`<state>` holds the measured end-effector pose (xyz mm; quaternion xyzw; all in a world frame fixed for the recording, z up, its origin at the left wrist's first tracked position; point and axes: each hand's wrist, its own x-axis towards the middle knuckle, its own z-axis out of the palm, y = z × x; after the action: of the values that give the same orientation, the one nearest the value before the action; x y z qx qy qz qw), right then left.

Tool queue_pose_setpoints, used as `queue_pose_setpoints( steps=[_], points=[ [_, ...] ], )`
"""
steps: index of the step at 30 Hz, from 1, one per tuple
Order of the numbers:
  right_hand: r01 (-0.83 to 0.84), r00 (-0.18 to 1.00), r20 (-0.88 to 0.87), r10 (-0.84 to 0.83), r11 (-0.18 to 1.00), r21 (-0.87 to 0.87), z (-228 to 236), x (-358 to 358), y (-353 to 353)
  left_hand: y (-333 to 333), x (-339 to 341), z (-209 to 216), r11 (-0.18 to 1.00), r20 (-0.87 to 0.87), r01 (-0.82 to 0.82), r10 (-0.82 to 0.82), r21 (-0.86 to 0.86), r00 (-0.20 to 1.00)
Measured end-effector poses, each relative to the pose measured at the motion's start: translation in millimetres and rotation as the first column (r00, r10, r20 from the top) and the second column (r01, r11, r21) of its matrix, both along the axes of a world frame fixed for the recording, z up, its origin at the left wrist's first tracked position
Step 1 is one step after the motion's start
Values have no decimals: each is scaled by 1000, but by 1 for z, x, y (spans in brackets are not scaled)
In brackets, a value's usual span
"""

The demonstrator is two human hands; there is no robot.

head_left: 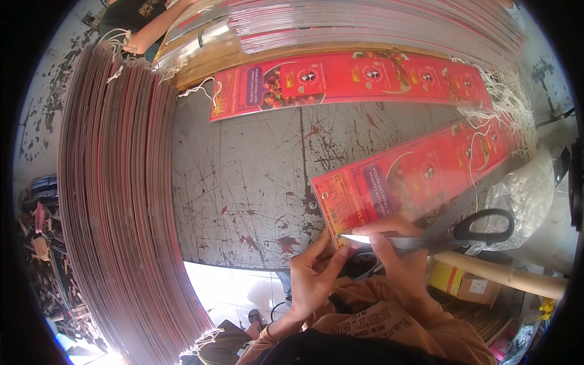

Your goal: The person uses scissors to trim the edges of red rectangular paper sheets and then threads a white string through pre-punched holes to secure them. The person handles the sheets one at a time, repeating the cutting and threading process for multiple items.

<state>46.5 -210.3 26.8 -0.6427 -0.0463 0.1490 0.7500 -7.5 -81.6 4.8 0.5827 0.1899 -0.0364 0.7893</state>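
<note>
Pinching red strip [404, 179] | left hand [311, 277]: thumb-and-finger grip closed | right hand [401, 258]: angled leftward, grip curled around scissors [439, 243]

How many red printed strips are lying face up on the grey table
2: the far strip, beside the wooden board; the nearer strip, its end at the left hand. More may lie hidden underneath.

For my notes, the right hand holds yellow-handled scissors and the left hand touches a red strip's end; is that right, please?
Not quite: the head view shows a black handle on the scissors in the right hand; the rest stands.
</note>
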Motion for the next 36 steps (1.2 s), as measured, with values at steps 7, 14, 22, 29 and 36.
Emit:
queue_pose_setpoints(
  steps=[7,14,22,29,36],
  points=[
    [-23,995,98,24,1000,-8,-4,-2,1,-1,-1,1,1000,13,-29,29,2,999],
    [-2,997,72,3,1000,-16,-3,-2,3,-2,-1,2,999,13,-43,43,-15,999],
    [-29,951,288,112,960,-277,-6,0,5,-3,-1,4,999,-56,-39,38,-6,998],
    [-121,989,35,141,934,-337,8,0,11,-4,-2,2,997,-53,-70,71,32,996],
    [-138,970,143,196,930,-339,2,6,11,-4,-3,-3,991,9,-59,58,117,998]
  ],
)
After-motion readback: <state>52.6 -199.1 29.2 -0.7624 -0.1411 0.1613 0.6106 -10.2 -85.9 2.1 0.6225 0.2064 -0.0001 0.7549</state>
